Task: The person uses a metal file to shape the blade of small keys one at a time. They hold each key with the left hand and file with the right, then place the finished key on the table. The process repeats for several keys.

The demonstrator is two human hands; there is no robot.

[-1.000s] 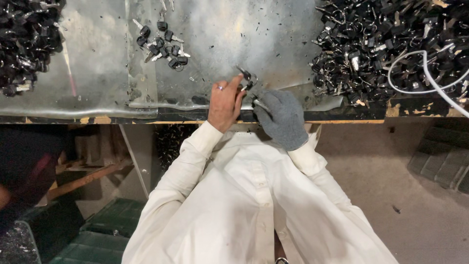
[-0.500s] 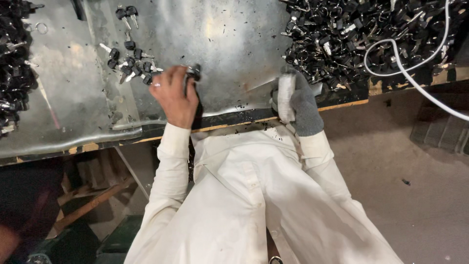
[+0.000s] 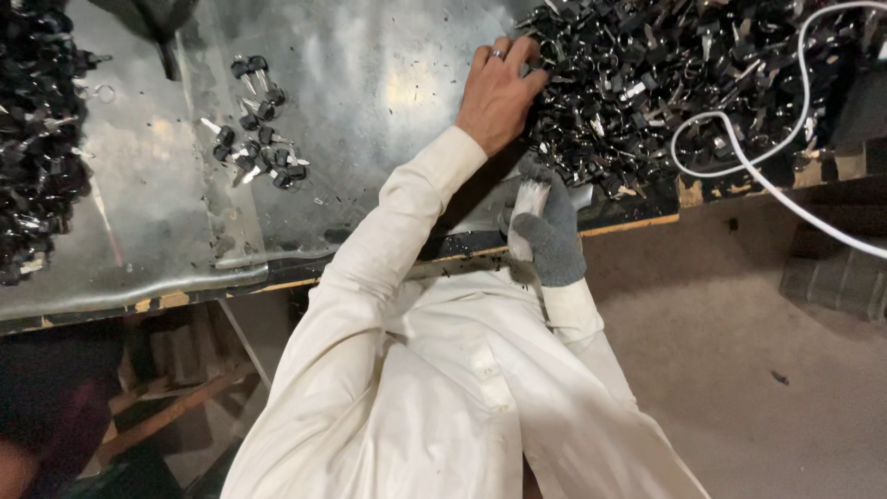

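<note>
Moved: left hand swings over from the small cluster into the key pile.
Left hand: fingers spread, digging in.
Right hand: gloved, curled at desk edge; contents unclear.
Handling: keys probably light, stiff, tangle-prone; pinch one by its black head.

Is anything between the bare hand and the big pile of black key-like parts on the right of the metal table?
Nothing visible. The bare left hand already rests on the near edge of the large pile of small black-and-silver key-like parts. The grey-gloved right hand sits lower at the metal table edge, and the white cable loops farther right.
</note>
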